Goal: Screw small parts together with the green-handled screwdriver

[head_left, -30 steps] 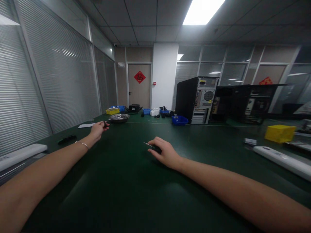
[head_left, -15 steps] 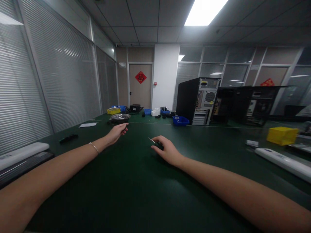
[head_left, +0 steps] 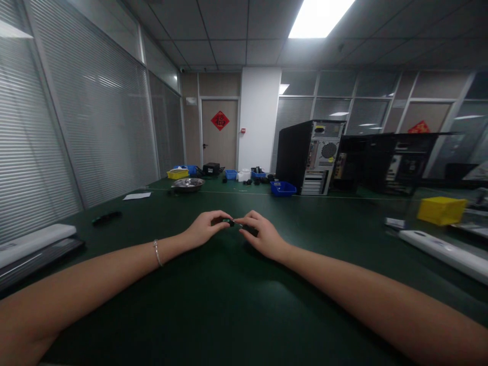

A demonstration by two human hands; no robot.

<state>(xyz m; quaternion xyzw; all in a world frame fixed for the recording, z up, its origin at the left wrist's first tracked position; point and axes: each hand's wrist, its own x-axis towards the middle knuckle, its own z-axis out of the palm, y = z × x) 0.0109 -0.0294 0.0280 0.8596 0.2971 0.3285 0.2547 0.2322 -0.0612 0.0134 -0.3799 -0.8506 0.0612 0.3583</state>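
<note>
My left hand (head_left: 206, 229) and my right hand (head_left: 261, 235) meet over the middle of the green table (head_left: 213, 305). The left fingers pinch a small black part (head_left: 229, 222). The right hand is closed around a small screwdriver with a dark handle (head_left: 249, 230); its thin metal tip touches the black part. A thin bracelet sits on my left wrist.
A metal bowl (head_left: 187, 184) stands at the far left, with yellow and blue bins behind it. Two computer towers (head_left: 310, 156) stand at the back right beside a blue tray (head_left: 282, 189). A yellow box (head_left: 441, 210) and white keyboards lie at the right and left edges.
My left hand came in from the far left near the bowl, carrying the small black part to the screwdriver tip. The right hand stayed almost in place.
</note>
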